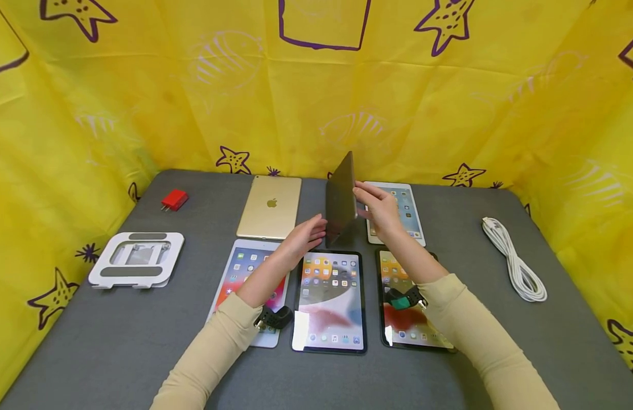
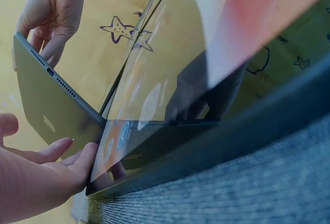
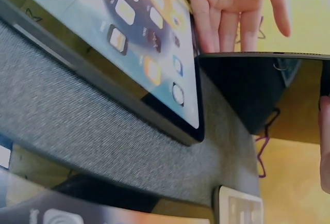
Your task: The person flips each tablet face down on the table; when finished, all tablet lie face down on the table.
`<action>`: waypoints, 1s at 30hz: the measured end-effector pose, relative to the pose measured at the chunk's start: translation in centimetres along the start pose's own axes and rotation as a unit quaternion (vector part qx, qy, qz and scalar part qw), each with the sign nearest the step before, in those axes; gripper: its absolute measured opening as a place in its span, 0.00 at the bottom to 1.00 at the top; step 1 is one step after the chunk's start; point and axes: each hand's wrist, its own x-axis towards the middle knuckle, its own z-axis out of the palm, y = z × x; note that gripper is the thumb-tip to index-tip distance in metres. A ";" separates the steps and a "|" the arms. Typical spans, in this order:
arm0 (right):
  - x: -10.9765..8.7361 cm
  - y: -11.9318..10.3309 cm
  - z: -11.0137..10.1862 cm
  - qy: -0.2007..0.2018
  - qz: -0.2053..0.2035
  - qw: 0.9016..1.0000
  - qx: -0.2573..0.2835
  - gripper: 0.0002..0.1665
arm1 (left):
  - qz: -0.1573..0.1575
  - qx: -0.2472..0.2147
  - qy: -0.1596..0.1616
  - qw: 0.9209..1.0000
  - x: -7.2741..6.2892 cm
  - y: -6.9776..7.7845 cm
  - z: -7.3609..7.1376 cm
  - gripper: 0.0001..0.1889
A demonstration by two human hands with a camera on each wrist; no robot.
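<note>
A dark tablet [image 1: 341, 199] is tipped up on its edge at the back middle of the table. My right hand [image 1: 380, 210] pinches its raised right side between thumb and fingers. Low on the other side, my left hand [image 1: 303, 236] has its fingers extended by the bottom edge; in the right wrist view the left palm [image 3: 227, 7] faces the tablet. The left wrist view shows the raised tablet's back [image 2: 56, 110] with a logo. Left of it lies a gold tablet [image 1: 270, 208] face down; to the right, a white tablet [image 1: 409, 205] has its screen lit.
Three lit tablets form the front row: a white-framed one [image 1: 245, 267], a black-framed middle one [image 1: 329, 307] and another black-framed one [image 1: 398, 273]. A white folding stand [image 1: 137, 270] and red plug [image 1: 175, 199] lie left, a coiled white cable [image 1: 516, 267] right. Yellow cloth [image 1: 306, 102] hangs behind.
</note>
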 end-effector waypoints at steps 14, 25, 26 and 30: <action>-0.3 1.1 -1.7 0.005 0.036 0.999 0.039 0.26 | 0.036 0.097 0.033 0.994 -0.6 -0.2 -0.7 0.26; 0.2 3.1 -2.3 0.041 0.067 0.997 0.008 0.25 | 0.038 0.138 0.046 0.989 -1.3 0.1 -1.2 0.26; 0.3 3.4 -2.3 0.045 0.070 0.997 0.005 0.24 | 0.040 0.139 0.047 0.988 -1.3 0.1 -1.2 0.26; 0.5 4.0 -2.2 0.055 0.066 0.996 -0.001 0.24 | 0.042 0.135 0.049 0.989 -1.3 0.1 -1.3 0.26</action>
